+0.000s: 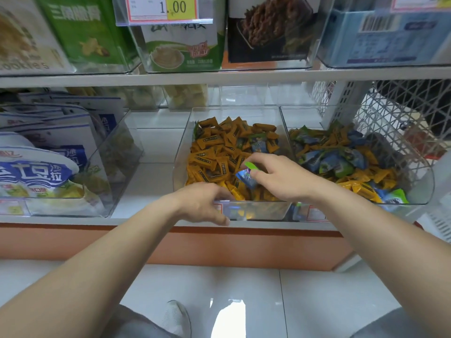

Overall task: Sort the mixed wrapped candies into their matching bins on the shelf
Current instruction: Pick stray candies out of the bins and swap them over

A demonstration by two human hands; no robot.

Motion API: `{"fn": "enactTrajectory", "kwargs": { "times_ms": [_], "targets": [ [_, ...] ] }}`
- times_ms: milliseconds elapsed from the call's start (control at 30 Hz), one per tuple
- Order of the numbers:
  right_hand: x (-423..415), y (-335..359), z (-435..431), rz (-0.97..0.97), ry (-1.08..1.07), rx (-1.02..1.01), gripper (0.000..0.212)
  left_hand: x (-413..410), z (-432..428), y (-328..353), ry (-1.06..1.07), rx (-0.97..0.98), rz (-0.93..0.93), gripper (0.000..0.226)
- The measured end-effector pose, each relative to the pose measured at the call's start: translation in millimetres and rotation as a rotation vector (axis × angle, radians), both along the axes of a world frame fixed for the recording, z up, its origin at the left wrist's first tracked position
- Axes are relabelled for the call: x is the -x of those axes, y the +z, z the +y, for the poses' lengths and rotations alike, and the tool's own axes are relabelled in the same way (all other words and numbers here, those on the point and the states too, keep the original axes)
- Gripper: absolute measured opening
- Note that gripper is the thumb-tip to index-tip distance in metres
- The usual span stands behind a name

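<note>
Partly hidden blue candy [245,179] in R hand [280,178]; L hand [202,203] hold unclear.

From the front, the middle bin [181,152] and right bin [425,191] gape open under the upper shelf board [219,78], with room to reach in. A bare shelf strip [156,152] runs left of centre, beside the left bin [117,167]. A wire mesh panel [390,118] blocks the right edge. The left hand [202,201] holds the middle bin's front rim; the right hand [280,179], pinching a blue candy [245,178], fills its near half.
</note>
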State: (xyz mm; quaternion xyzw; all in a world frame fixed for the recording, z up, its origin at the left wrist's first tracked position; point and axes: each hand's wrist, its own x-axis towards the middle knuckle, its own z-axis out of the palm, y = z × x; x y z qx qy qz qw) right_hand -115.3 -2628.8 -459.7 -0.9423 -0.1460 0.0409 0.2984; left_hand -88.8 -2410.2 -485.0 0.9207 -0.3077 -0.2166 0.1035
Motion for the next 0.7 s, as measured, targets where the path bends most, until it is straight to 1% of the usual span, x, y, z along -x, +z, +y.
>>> {"fn": "enactTrajectory", "kwargs": {
  "times_ms": [100, 167, 267, 333, 400, 467, 567, 633, 700],
  "targets": [
    [1, 3, -7, -0.057, -0.034, -0.108, 0.023, -1, 0, 2, 0.001, 0.048, 0.006, 0.043],
    [0, 5, -12, -0.069, -0.082, -0.230, 0.020, -1, -2, 3, 0.008, 0.053, -0.006, 0.039],
    [-1, 7, -16, -0.009, -0.171, -0.431, 0.018, -1, -3, 0, 0.062, 0.075, 0.029, 0.043],
    [-1, 8, -17, 0.015, -0.196, -0.496, 0.017, 0, -5, 1, 0.061, 0.080, 0.033, 0.049],
    [-1, 9, -18, 0.023, -0.201, -0.537, 0.018, 1, -7, 2, 0.015, 0.055, 0.011, 0.056],
    [0, 10, -20, 0.031, -0.201, -0.569, 0.022, 3, -9, 4, -0.011, 0.024, -0.007, 0.055],
    [3, 12, -24, 0.028, -0.191, -0.531, 0.027, 5, -10, 3, -0.008, -0.010, -0.013, 0.060],
    [4, 13, -25, 0.026, -0.177, -0.516, 0.021, 6, -11, 3, -0.003, -0.009, -0.003, 0.057],
    [5, 14, -25, 0.026, -0.172, -0.515, 0.018, 7, -13, 3, -0.001, -0.011, 0.020, 0.048]
  ]
}}
